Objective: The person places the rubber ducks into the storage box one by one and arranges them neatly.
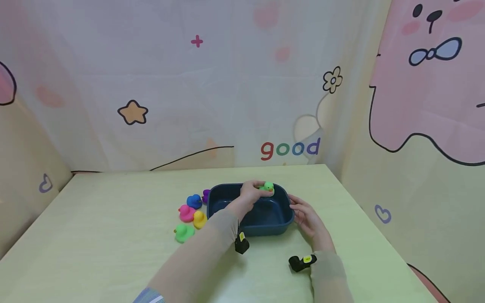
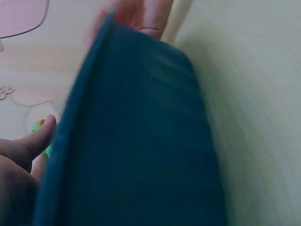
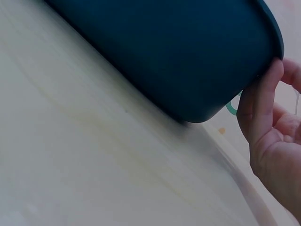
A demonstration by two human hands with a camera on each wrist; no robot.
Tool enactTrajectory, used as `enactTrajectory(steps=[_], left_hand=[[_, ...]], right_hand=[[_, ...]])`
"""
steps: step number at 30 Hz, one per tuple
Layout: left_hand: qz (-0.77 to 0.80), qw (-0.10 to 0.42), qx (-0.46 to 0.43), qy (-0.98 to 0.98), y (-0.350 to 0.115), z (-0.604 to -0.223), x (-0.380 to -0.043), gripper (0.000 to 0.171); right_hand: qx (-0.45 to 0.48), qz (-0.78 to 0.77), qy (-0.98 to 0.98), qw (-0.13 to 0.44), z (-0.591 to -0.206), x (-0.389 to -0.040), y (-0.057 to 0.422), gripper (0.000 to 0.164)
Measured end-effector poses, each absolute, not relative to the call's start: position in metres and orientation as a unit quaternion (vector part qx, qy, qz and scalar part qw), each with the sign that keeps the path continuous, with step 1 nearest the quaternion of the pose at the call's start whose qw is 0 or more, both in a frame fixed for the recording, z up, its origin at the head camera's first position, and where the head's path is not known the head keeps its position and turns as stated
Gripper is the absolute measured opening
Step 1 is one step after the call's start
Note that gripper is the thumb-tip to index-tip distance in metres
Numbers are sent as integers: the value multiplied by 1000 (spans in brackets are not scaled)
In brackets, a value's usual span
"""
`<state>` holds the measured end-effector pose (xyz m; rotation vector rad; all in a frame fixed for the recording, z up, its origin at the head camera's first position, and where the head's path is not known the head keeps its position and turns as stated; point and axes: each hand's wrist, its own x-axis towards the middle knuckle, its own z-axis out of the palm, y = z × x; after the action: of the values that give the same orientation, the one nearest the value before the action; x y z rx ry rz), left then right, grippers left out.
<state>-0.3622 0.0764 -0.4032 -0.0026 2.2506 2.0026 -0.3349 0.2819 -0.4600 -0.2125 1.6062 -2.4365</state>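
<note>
My left hand [image 1: 251, 194] reaches over the dark blue plastic bin [image 1: 265, 230] and holds a light green rubber duck [image 1: 268, 187] near the bin's back right corner. In the left wrist view, the thumb [image 2: 41, 137] shows beside a bit of the green duck [image 2: 35, 126], and the bin's wall [image 2: 141, 122] hides the rest. My right hand [image 1: 308, 219] is at the bin's right end. Seen from the right wrist, its fingers [image 3: 265, 101] touch the outer wall just under the rim, fairly straight.
Left of the bin stand several rubber ducks: green [image 1: 184, 232], yellow [image 1: 199, 219], pink [image 1: 186, 213], blue [image 1: 194, 201] and a purple one [image 1: 206, 196] partly behind the bin. The pale table [image 1: 113, 235] ends at a printed cloth backdrop [image 1: 227, 84].
</note>
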Motion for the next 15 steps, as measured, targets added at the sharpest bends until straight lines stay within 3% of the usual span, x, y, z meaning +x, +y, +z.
enactTrajectory(steps=[15], left_hand=[[556, 79, -24, 827, 96, -426, -381, 40]], right_hand=[[-77, -828, 544, 114, -460, -336, 282, 34]])
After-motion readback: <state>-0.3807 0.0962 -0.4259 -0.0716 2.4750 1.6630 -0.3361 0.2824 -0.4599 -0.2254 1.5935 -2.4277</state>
